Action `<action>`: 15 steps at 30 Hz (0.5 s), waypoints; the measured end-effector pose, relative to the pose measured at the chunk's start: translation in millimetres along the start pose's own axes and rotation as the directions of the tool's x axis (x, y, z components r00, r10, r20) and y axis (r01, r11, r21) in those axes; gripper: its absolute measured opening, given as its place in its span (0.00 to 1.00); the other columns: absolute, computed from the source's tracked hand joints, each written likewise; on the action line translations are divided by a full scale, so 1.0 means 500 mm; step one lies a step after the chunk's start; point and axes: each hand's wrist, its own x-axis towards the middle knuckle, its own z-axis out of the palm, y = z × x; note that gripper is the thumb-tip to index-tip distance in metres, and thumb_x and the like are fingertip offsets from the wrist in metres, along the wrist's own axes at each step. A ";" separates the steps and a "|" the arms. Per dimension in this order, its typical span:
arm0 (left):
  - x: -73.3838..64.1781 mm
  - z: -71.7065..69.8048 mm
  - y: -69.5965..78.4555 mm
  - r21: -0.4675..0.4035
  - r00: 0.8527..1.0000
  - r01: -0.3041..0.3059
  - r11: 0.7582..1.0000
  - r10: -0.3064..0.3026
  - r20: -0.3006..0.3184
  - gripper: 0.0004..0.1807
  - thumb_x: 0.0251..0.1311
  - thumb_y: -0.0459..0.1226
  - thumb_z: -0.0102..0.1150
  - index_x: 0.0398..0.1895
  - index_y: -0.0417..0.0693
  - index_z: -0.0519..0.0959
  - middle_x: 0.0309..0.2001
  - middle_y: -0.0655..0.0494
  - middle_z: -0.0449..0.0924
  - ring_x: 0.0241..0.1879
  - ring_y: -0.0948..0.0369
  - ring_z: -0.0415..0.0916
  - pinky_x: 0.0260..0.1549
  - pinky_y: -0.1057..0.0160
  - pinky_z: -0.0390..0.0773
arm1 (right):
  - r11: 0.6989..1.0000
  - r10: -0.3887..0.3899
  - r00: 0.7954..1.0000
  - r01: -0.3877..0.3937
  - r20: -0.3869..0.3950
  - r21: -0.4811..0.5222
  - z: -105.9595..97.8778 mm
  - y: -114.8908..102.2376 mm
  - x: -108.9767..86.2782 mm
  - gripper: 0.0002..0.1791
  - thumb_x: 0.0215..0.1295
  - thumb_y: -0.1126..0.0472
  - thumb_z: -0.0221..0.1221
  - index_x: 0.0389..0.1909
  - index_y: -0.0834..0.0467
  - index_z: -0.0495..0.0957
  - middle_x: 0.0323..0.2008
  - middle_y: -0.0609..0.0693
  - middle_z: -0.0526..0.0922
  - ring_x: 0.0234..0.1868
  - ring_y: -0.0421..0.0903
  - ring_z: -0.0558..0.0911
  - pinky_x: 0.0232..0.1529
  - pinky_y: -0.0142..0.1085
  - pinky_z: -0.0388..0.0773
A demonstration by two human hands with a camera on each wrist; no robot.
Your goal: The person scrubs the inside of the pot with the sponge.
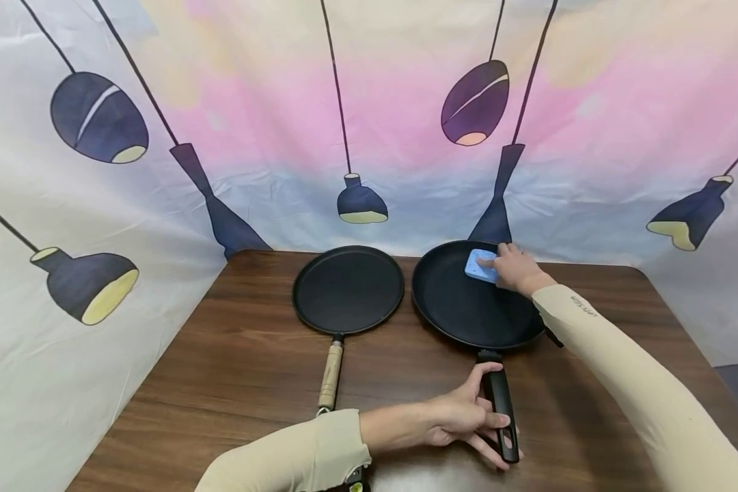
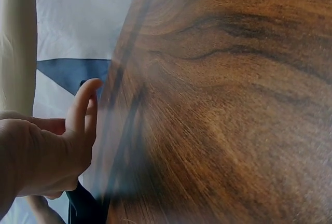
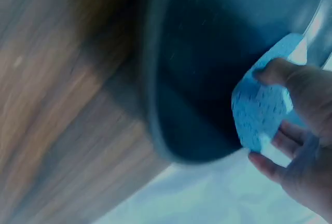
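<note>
A blue sponge [image 1: 481, 266] lies against the inner far side of a large black frying pan [image 1: 461, 307]. My right hand [image 1: 516, 268] holds it there, and in the right wrist view the thumb and fingers pinch the pitted sponge [image 3: 259, 105] near the pan's rim. At the near side, my left hand [image 1: 461, 415] grips the pan's black handle [image 1: 499, 403], with fingers passing over and beneath it. The left wrist view has the left hand [image 2: 57, 146] at its edge, with part of the dark handle [image 2: 83, 203] below.
To the left, a flat black griddle pan [image 1: 348, 290] with a wooden handle [image 1: 330, 376] lies on the brown wooden table [image 1: 234, 362]. My left forearm passes near that handle's end. A cloth backdrop [image 1: 270, 123] printed with hanging lamps rises behind the table's far edge.
</note>
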 end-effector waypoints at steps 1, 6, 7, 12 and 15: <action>0.001 0.002 0.000 0.002 1.000 -0.002 1.000 0.002 0.001 0.41 0.72 0.22 0.49 0.73 0.74 0.51 0.48 0.38 0.80 0.56 0.30 0.78 0.53 0.33 0.77 | 0.999 0.018 1.000 -0.018 -0.019 -0.031 0.003 0.008 -0.005 0.32 0.70 0.64 0.63 0.74 0.52 0.70 0.56 0.74 0.69 0.55 0.68 0.71 0.52 0.62 0.75; 0.000 0.005 -0.006 0.019 1.000 -0.020 1.000 0.020 -0.009 0.41 0.71 0.21 0.49 0.75 0.71 0.51 0.48 0.37 0.83 0.54 0.30 0.79 0.51 0.34 0.79 | 0.980 0.045 0.996 -0.060 -0.083 -0.189 0.007 0.049 -0.028 0.29 0.66 0.63 0.66 0.69 0.50 0.77 0.60 0.74 0.68 0.59 0.69 0.68 0.54 0.61 0.71; -0.002 0.004 -0.007 0.023 0.999 -0.028 0.999 0.028 -0.016 0.42 0.71 0.21 0.49 0.75 0.70 0.51 0.48 0.37 0.83 0.54 0.31 0.80 0.50 0.34 0.80 | 0.974 0.035 0.995 -0.054 -0.091 -0.219 0.006 0.054 -0.032 0.29 0.64 0.61 0.68 0.67 0.49 0.78 0.60 0.74 0.68 0.59 0.68 0.68 0.55 0.61 0.70; -0.004 0.000 -0.007 0.033 0.997 -0.063 0.997 0.065 -0.046 0.43 0.70 0.20 0.50 0.76 0.68 0.50 0.48 0.36 0.83 0.52 0.31 0.81 0.47 0.36 0.82 | 0.953 -0.004 0.999 -0.009 -0.043 -0.302 -0.018 0.065 -0.068 0.26 0.57 0.55 0.74 0.58 0.52 0.85 0.56 0.69 0.72 0.54 0.64 0.69 0.54 0.57 0.69; 0.000 0.003 -0.004 0.046 0.996 -0.072 0.996 0.074 -0.046 0.43 0.71 0.20 0.50 0.76 0.69 0.50 0.48 0.37 0.83 0.51 0.31 0.82 0.46 0.36 0.82 | 0.957 -0.007 0.999 0.016 0.032 -0.290 -0.040 0.067 -0.104 0.25 0.56 0.52 0.75 0.55 0.54 0.86 0.53 0.67 0.74 0.53 0.63 0.70 0.53 0.56 0.71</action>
